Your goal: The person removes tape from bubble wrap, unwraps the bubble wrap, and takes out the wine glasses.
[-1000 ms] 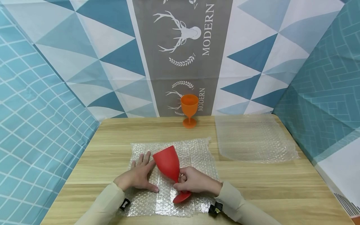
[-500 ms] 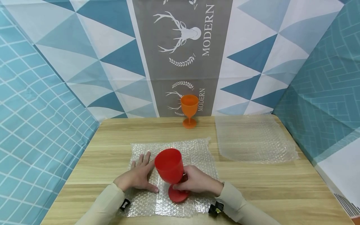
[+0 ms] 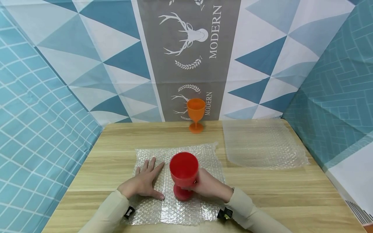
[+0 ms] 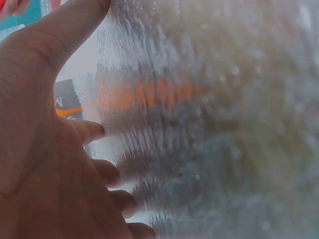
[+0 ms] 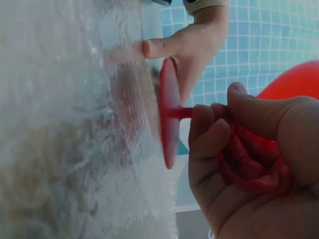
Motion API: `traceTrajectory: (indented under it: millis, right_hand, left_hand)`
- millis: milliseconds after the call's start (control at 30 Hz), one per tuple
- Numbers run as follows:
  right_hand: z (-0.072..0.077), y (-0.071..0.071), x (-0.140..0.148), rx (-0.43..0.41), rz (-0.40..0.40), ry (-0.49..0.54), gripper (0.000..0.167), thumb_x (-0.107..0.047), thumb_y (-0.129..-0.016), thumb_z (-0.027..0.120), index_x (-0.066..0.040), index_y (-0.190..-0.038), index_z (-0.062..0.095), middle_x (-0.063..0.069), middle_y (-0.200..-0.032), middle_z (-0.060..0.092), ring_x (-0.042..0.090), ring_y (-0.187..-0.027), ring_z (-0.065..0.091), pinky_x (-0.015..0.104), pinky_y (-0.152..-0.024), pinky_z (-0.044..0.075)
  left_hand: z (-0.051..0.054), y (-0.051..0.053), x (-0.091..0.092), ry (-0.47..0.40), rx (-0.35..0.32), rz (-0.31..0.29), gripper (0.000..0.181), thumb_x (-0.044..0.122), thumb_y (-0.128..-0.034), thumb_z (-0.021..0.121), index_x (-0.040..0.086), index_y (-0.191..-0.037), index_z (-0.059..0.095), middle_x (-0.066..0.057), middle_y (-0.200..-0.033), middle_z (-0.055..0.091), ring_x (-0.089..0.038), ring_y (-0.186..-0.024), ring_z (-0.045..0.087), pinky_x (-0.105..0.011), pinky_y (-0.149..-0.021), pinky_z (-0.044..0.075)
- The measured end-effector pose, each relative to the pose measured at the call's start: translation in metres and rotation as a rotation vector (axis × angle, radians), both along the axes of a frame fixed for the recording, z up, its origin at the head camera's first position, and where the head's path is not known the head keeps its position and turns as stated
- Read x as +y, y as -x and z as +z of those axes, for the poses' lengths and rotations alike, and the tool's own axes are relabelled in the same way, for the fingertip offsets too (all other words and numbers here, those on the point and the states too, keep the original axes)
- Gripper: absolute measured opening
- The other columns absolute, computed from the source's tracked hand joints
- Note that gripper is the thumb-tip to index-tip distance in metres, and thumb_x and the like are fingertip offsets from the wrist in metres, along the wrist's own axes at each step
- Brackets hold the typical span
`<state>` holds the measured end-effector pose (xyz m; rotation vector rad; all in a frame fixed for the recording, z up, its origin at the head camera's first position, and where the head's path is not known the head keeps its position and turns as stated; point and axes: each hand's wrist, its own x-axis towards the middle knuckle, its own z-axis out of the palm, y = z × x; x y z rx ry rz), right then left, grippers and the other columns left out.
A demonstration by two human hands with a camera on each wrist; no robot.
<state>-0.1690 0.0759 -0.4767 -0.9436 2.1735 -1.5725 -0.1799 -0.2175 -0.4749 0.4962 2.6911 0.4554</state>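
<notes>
A red plastic goblet [image 3: 184, 168] stands roughly upright over the middle of a bubble wrap sheet [image 3: 180, 213], its mouth toward the head camera. My right hand [image 3: 208, 184] grips it by the stem, thumb and fingers curled round, as the right wrist view shows. Its round foot [image 5: 170, 114] is at the sheet's surface; I cannot tell whether it touches. My left hand [image 3: 142, 183] lies with fingers spread on the sheet's left part. In the left wrist view its thumb [image 4: 70, 30] and fingertips rest against the wrap.
An orange goblet [image 3: 196, 113] stands upright at the table's back edge. A second bubble wrap sheet [image 3: 262, 144] lies flat at the back right of the wooden table [image 3: 116, 136]. Patterned cloth walls [image 3: 46, 97] rise behind and at both sides.
The red goblet was tilted, nearly lying, with its mouth to the far left. My right hand has turned it upright and shifted it slightly right and away. The left hand has stayed put.
</notes>
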Motion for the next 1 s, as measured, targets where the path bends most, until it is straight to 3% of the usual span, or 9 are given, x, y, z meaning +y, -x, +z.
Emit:
traceTrajectory:
  millis: [67,167,367,633,1000]
  right_hand:
    - [0.0018,0.0006,-0.0027,-0.009,-0.01,-0.072,0.019,-0.014,-0.093,0.077,-0.012,-0.112,0.073,-0.004,-0.097,0.074,0.004,-0.088,0.066,0.024,-0.084,0.057]
    - [0.0031,0.0002,-0.0034,-0.011,-0.01,-0.11,0.016,-0.012,-0.093,0.076,-0.01,-0.108,0.075,-0.004,-0.095,0.075,0.004,-0.083,0.067,0.023,-0.079,0.058]
    - [0.0035,-0.0008,-0.0033,-0.025,-0.02,-0.118,0.024,-0.005,-0.091,0.076,-0.013,-0.114,0.072,-0.002,-0.102,0.077,0.004,-0.09,0.069,0.022,-0.082,0.058]
    - [0.0073,0.0034,-0.0017,-0.011,-0.035,-0.159,0.027,-0.006,-0.091,0.077,-0.013,-0.116,0.072,-0.002,-0.106,0.077,0.005,-0.094,0.07,0.022,-0.085,0.058]
    - [0.008,0.0071,0.0007,0.026,-0.101,-0.112,0.038,-0.011,-0.09,0.078,-0.007,-0.126,0.066,0.003,-0.116,0.074,0.014,-0.107,0.067,0.029,-0.096,0.056]
  left_hand:
    - [0.0004,-0.0009,0.0,-0.002,0.002,0.002,0.134,0.064,-0.0613,0.091,0.015,-0.165,0.021,-0.031,-0.169,0.003,-0.06,-0.152,0.001,-0.083,-0.114,0.006]
    - [0.0005,-0.0016,0.0,-0.006,0.002,0.004,0.134,0.063,-0.0611,0.092,0.016,-0.165,0.021,-0.03,-0.17,0.003,-0.06,-0.152,0.001,-0.083,-0.114,0.006]
    - [-0.0017,-0.0014,-0.0011,0.003,0.0,0.007,0.135,0.064,-0.0601,0.092,0.015,-0.165,0.022,-0.03,-0.17,0.002,-0.06,-0.153,0.0,-0.083,-0.114,0.006]
    - [-0.0002,-0.0022,-0.0007,0.004,-0.01,0.013,0.136,0.064,-0.0603,0.092,0.015,-0.165,0.021,-0.028,-0.17,0.001,-0.059,-0.153,0.0,-0.082,-0.115,0.006]
    - [-0.0008,0.0014,-0.0004,-0.003,-0.014,0.001,0.136,0.063,-0.06,0.092,0.017,-0.166,0.02,-0.028,-0.17,0.0,-0.058,-0.153,-0.002,-0.081,-0.115,0.003]
